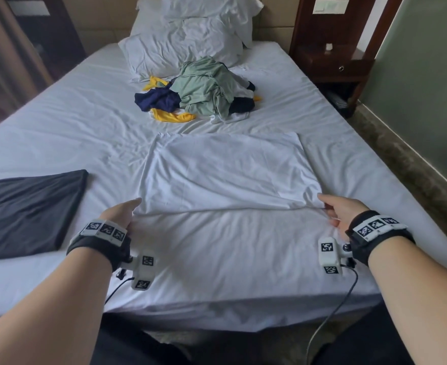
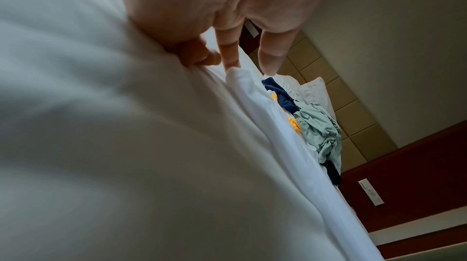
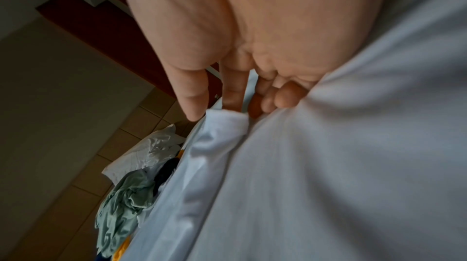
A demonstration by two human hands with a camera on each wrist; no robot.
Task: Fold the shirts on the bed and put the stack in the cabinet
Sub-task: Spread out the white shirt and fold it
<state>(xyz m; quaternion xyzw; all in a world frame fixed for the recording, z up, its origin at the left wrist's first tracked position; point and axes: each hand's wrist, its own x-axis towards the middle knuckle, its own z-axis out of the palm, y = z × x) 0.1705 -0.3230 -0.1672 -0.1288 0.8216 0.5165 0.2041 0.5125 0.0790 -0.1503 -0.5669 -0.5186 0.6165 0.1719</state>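
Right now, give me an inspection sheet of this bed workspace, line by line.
Surface: bed with a wrinkled white sheet.
Job's things: white shirt lying flat mid-fold at the near edge; dark folded shirt to its left; unfolded pile of green, navy, yellow and white garments farther up.
Clutter: pillows at the headboard.
Grippers: left hand at the white shirt's near left corner, right hand at its near right corner; wrist views show fingertips meeting the cloth edge, the grip unclear.
Cables: a black cable hangs from each wrist camera.
Surroundings: wooden nightstand on the right, curtain on the left; the cabinet: nothing seen.
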